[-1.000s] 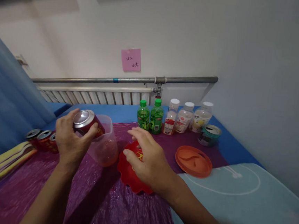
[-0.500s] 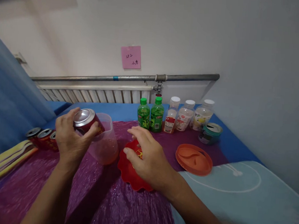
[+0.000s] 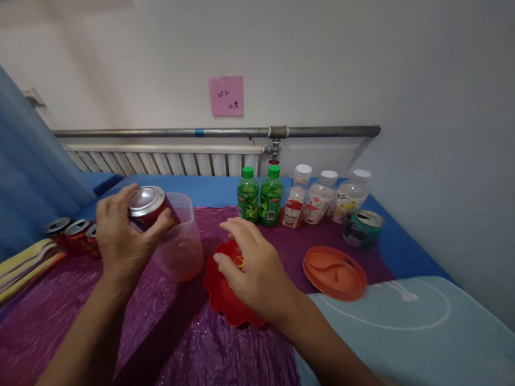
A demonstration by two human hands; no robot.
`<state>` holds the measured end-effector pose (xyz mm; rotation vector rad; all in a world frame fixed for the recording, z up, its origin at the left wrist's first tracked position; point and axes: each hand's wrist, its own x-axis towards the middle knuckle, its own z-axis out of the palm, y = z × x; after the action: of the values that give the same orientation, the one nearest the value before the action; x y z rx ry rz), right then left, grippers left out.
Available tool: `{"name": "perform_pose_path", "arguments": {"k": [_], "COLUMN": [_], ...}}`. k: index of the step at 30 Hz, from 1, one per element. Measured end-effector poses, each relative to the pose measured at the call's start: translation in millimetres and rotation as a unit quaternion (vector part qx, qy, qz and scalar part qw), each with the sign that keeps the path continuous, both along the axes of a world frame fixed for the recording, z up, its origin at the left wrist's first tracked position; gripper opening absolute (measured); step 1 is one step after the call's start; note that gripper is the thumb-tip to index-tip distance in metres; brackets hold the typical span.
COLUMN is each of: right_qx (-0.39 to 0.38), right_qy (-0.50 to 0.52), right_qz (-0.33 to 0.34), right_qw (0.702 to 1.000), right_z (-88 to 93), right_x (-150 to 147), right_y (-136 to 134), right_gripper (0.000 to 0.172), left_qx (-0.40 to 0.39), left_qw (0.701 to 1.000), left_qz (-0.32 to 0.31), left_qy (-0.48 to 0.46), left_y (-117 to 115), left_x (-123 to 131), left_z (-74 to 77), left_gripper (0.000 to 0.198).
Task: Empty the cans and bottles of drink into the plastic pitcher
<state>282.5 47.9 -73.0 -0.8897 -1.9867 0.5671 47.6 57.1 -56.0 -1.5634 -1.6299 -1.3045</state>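
A dark red can [image 3: 151, 208] is gripped by my left hand [image 3: 123, 235]. The can is tilted, its silver bottom up and its other end over the rim of a clear plastic pitcher [image 3: 180, 246]. Pinkish-orange liquid lies low in the pitcher. My right hand [image 3: 255, 271] hovers above a red scalloped dish [image 3: 229, 308], fingers bent and thumb apart, holding nothing visible. The dish has yellow marks at its centre and is partly hidden by that hand.
Several red cans [image 3: 77, 237] and folded yellow cloths [image 3: 11, 276] lie left. Behind stand green bottles [image 3: 270, 200], white-capped bottles [image 3: 320, 198] and a teal-rimmed tin [image 3: 363, 229]. An orange lid [image 3: 334, 273] rests right, on purple sheeting [image 3: 211, 363] and a pale blue mat [image 3: 382, 312].
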Motion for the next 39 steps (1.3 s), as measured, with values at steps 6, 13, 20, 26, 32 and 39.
{"name": "perform_pose_path", "arguments": {"k": [6,13,20,26,32,39], "right_qx": [-0.001,-0.006,-0.010,-0.012,-0.015,-0.019], "right_qy": [-0.001,-0.003,-0.008,-0.008,-0.004,-0.005], "right_qz": [-0.003,-0.001,-0.001,0.002,0.002,0.006], "right_qw": [1.000,1.000,1.000,1.000,1.000,1.000], "right_z": [-0.9,-2.5,-4.0,-4.9,-5.3,-5.5], "right_x": [-0.1,0.7,-0.1,-0.8,-0.1,-0.4], "right_y": [1.3,1.5,2.5,2.3,2.4,2.3], "right_gripper": [0.042,0.041,0.041,0.042,0.042,0.042], "left_qx": [-0.006,-0.014,-0.009,-0.027,-0.018,-0.024], "left_qw": [1.000,1.000,1.000,1.000,1.000,1.000], "left_qz": [0.002,0.003,0.001,0.009,0.002,0.000], "left_qy": [-0.002,-0.004,0.008,-0.010,-0.012,-0.005], "left_y": [-0.8,-0.6,-0.5,-2.7,-2.0,-2.2], "left_x": [0.7,0.7,1.5,4.1,3.6,2.7], "left_z": [1.3,1.8,1.5,4.0,3.3,2.8], "left_gripper": [0.059,0.057,0.055,0.056,0.055,0.053]}}
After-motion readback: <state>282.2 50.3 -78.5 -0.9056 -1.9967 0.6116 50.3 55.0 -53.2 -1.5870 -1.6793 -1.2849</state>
